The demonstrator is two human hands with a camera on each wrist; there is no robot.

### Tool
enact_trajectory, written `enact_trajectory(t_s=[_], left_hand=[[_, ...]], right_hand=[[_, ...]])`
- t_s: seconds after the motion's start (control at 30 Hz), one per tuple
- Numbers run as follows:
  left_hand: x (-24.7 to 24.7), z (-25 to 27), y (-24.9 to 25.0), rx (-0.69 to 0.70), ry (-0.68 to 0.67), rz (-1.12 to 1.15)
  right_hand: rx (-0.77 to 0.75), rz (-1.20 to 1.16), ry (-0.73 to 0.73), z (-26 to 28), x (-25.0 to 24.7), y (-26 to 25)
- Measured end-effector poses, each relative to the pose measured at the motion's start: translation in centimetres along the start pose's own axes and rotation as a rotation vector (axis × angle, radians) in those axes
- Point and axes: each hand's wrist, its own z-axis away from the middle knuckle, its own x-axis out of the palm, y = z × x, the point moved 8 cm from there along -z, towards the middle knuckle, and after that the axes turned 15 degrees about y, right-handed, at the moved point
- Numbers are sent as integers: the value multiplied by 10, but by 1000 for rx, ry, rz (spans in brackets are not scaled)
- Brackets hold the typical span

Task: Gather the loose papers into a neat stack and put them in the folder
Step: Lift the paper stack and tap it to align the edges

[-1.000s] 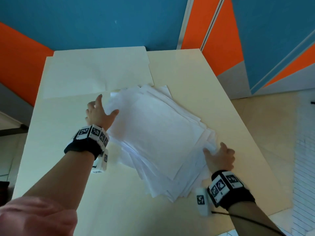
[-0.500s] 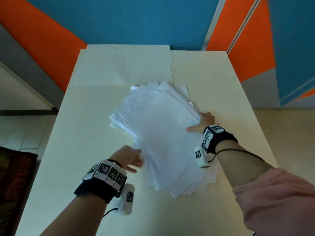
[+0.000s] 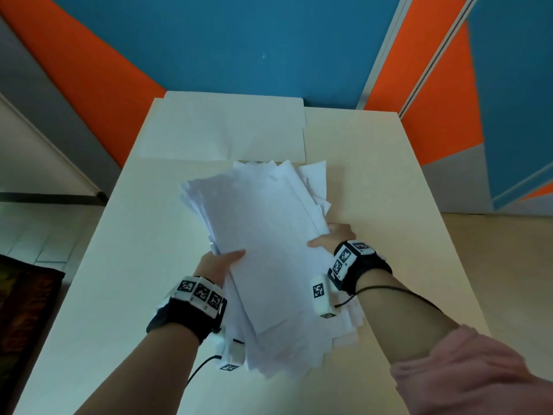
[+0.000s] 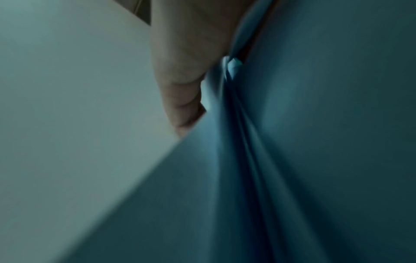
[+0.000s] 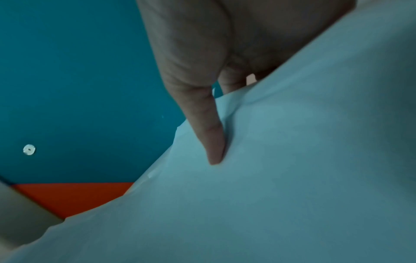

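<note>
A ragged pile of white papers [image 3: 269,250] is held up off the cream table [image 3: 419,235], its sheets fanned out at both ends. My left hand [image 3: 220,263] grips the pile's left edge, thumb on top; the fingers underneath are hidden. My right hand [image 3: 332,238] grips the right edge, thumb on top as well. In the right wrist view one finger [image 5: 213,138] presses into the papers [image 5: 292,178]. The left wrist view shows my palm [image 4: 184,71] against bent sheets [image 4: 292,160]. The pale folder [image 3: 224,130] lies flat at the table's far left, beyond the pile.
The table runs to a blue and orange wall [image 3: 239,49] at the far end. Its left and right edges drop to a tiled floor [image 3: 39,229]. A dark rug [image 3: 24,310] lies on the floor at the left.
Both hands have closed on the pile's side edges and raised it from the table. The left hand has slid in from the pile's near left; the sheets are drawn narrower.
</note>
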Motion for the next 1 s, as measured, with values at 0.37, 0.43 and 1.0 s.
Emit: enact_trajectory(t_s=[0.37, 0.43, 1.0], left_hand=[[-17, 5, -21, -64, -265, -108], [-19, 4, -22, -43, -301, -51], [-17, 85, 192, 736, -301, 219]], right_hand=[[99, -244, -390, 29, 9, 10], [117, -394, -425, 33, 7, 12], [-213, -977, 122, 92, -154, -91]])
